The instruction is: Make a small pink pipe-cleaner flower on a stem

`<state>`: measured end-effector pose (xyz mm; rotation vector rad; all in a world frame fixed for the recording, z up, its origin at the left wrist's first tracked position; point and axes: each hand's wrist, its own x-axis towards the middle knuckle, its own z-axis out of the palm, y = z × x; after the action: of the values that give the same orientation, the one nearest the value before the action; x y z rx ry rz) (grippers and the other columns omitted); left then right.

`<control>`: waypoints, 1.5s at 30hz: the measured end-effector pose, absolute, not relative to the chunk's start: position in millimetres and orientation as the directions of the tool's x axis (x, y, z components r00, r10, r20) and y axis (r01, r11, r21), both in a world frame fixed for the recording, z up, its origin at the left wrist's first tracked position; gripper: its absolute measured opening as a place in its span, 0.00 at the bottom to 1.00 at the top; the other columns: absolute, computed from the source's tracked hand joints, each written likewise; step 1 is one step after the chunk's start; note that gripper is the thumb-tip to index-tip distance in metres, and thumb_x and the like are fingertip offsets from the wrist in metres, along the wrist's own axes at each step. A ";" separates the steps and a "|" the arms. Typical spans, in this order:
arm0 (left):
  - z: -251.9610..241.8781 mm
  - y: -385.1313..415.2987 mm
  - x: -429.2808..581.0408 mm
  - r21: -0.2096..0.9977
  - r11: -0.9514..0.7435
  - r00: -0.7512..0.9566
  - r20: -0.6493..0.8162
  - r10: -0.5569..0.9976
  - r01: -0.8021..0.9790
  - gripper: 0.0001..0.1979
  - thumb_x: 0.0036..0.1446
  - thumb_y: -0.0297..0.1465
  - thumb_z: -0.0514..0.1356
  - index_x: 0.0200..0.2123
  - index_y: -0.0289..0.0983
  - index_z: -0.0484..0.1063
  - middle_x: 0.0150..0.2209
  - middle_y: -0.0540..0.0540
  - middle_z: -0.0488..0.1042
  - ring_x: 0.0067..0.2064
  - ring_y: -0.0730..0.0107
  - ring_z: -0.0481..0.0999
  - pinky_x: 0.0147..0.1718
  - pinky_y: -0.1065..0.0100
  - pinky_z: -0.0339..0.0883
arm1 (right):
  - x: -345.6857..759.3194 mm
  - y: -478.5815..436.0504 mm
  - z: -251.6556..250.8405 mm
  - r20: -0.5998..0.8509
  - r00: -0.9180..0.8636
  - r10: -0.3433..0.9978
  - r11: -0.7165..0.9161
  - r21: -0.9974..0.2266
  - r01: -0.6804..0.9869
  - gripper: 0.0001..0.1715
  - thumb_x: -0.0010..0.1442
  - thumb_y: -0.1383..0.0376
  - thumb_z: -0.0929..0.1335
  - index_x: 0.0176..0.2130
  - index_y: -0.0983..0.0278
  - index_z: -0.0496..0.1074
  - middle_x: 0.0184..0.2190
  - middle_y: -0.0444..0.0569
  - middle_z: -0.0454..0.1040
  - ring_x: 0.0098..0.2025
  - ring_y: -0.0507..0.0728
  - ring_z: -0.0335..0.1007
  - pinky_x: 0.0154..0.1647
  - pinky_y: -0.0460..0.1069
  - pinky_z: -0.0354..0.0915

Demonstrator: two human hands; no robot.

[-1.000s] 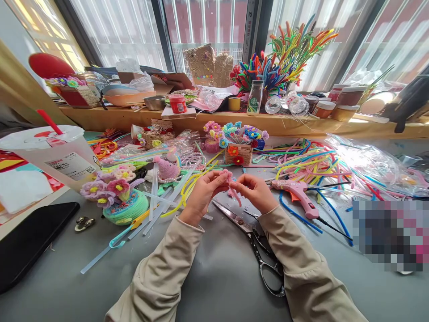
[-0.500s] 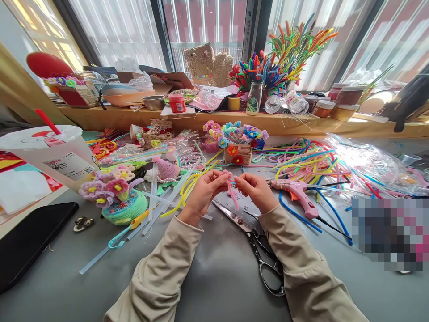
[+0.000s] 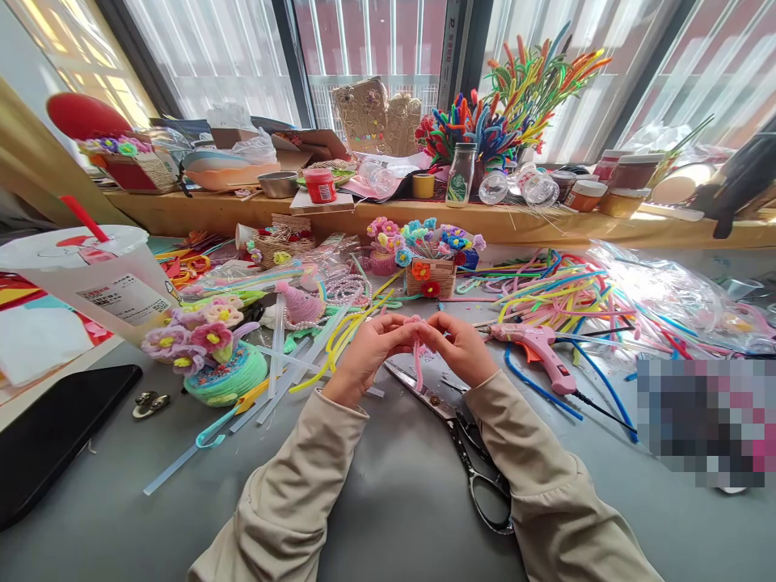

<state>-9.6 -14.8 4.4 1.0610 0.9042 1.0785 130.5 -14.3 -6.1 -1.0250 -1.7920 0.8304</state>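
Note:
Between my fingertips is a pink pipe cleaner (image 3: 419,368), looped at the top with a tail hanging down. My left hand (image 3: 371,352) pinches it from the left. From the other side my right hand (image 3: 459,346) closes on the same piece, and the fingertips of both hands meet there. The fingers partly cover the looped part. Black-handled scissors (image 3: 456,422) lie on the grey table under and beside my right wrist. A pink glue gun (image 3: 542,356) rests to the right of that hand.
On the left stand a drink cup (image 3: 100,279), a green pot of fuzzy flowers (image 3: 225,373) and a black phone (image 3: 61,432). Clear glue sticks (image 3: 279,347) lie near my left hand. Loose pipe cleaners (image 3: 563,299) are heaped at the right. A flower basket (image 3: 430,276) stands behind my hands.
My right hand has shifted left, bringing its fingertips against those of my left hand. The pink tail now hangs straighter and slightly lower.

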 end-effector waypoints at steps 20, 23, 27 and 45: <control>2.1 -14.2 -11.1 0.939 0.088 0.147 -0.040 0.988 -0.333 0.11 0.40 0.31 0.61 0.30 0.33 0.71 0.29 0.48 0.72 0.30 0.76 0.70 0.33 0.72 0.64 | 129.7 -13.6 -8.9 0.306 -0.233 0.923 0.330 -0.941 0.074 0.12 0.45 0.59 0.67 0.29 0.65 0.64 0.27 0.45 0.66 0.28 0.50 0.63 0.25 0.45 0.62; 2.0 -14.1 -11.6 0.933 0.104 0.132 -0.061 0.989 -0.345 0.10 0.40 0.31 0.61 0.30 0.33 0.71 0.29 0.48 0.72 0.30 0.76 0.70 0.33 0.72 0.64 | 130.3 -14.1 -7.9 0.337 -0.229 0.913 0.346 -0.938 0.002 0.11 0.45 0.61 0.67 0.31 0.64 0.65 0.28 0.46 0.68 0.31 0.51 0.65 0.29 0.46 0.64; 0.8 -13.3 -11.8 0.928 0.143 0.156 -0.093 0.983 -0.343 0.11 0.41 0.32 0.61 0.30 0.33 0.71 0.29 0.48 0.72 0.29 0.77 0.71 0.33 0.73 0.64 | 131.1 -13.4 -7.6 0.391 -0.177 0.903 0.392 -0.919 -0.031 0.09 0.44 0.64 0.68 0.29 0.64 0.67 0.28 0.45 0.69 0.32 0.51 0.66 0.33 0.46 0.64; 1.5 -17.3 -4.7 0.962 0.136 0.213 -0.086 0.973 -0.235 0.10 0.39 0.33 0.61 0.25 0.32 0.69 0.24 0.49 0.72 0.25 0.76 0.70 0.30 0.71 0.64 | 126.9 -11.5 -11.4 0.288 -0.110 0.951 0.266 -0.947 -0.181 0.10 0.44 0.62 0.67 0.27 0.64 0.64 0.23 0.42 0.67 0.25 0.48 0.63 0.24 0.44 0.61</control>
<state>-4.7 -17.3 1.5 1.0348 0.9322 1.0896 126.9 -11.5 -11.4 -0.8145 -1.3034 1.1653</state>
